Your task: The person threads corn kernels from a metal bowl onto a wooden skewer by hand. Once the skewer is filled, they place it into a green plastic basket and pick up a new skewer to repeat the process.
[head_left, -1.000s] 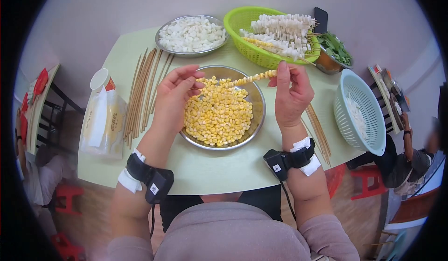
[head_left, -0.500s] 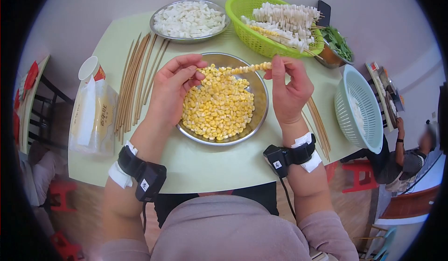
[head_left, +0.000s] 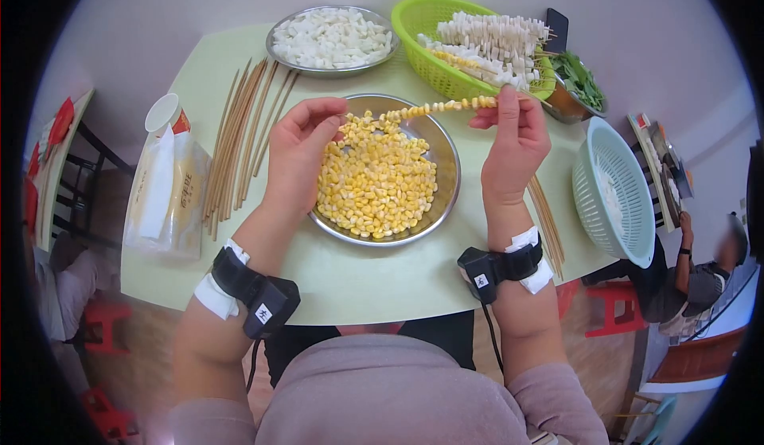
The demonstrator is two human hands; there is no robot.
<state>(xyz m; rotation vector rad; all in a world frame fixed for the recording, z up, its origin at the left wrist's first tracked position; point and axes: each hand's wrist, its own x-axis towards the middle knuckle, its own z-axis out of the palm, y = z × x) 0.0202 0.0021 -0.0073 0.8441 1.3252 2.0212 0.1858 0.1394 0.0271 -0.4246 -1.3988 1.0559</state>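
A skewer threaded with yellow corn kernels stretches above a steel bowl of loose kernels. My right hand pinches its right end between thumb and fingers. At the bowl's upper left, my left hand has thumb and fingertips close together near the skewer's left end; what lies between the fingertips is too small to make out. The kernels form a row along most of the skewer between my hands.
Bare skewers lie left, beside a tissue pack and paper cup. Behind are a plate of white pieces, a green basket of filled skewers and a bowl of leaves. A blue colander stands right; a person sits beyond.
My right hand has moved right and slightly up with the corn skewer, and more of the kernel row shows between my hands. My left hand stays near the bowl's upper left.
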